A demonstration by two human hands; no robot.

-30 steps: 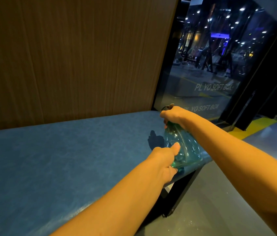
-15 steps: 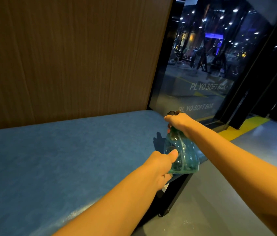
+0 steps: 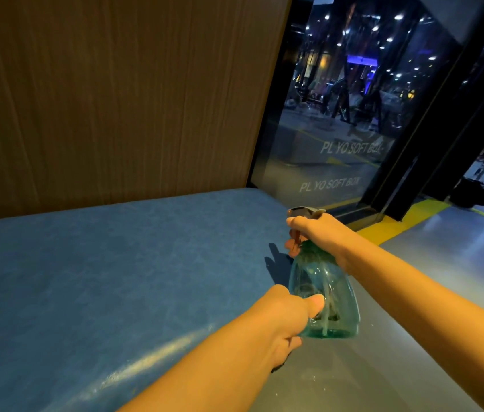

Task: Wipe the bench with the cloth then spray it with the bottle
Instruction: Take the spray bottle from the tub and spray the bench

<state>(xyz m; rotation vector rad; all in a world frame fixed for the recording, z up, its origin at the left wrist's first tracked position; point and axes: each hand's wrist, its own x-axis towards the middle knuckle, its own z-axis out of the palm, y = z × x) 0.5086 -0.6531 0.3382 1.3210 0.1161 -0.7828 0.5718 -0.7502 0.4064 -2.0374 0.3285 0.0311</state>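
Now right hand grips the neck of the teal bottle, left hand clasps its base; contents unclear.

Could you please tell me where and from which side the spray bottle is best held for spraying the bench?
Grip the spray bottle at its narrow neck under the trigger head, coming from the right, as the right hand does; the head points left over the bench. The wide, rounded body suits a steadying hold, as the left hand gives low down.
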